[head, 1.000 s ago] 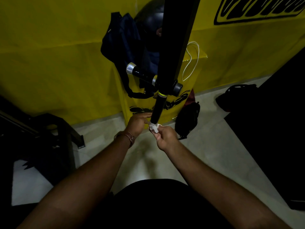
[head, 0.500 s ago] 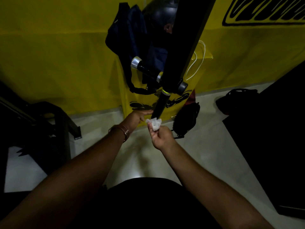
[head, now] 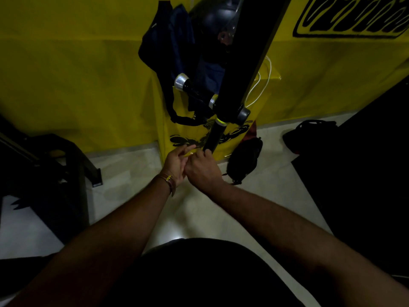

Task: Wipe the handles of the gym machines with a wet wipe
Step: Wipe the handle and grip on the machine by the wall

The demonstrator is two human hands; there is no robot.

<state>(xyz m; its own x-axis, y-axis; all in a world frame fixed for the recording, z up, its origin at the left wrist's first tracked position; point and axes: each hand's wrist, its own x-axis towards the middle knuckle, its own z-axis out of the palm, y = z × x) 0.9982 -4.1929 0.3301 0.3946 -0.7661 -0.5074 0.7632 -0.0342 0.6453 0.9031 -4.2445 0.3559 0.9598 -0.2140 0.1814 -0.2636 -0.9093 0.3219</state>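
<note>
Black handle, left hand loose-fingered, right hand curled, hands touching; wall lettering unreadable

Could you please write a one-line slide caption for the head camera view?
Both hands, left hand and right hand, meet at the black handle beside a yellow wall.

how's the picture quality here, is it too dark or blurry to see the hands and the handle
Head view: dim overall, lower frame nearly black; wide-angle bending curves the yellow wall. Left hand and right hand are slightly motion-soft but readable below the black handle. A glare patch sits on the floor. The wipe isn't visible.
</note>
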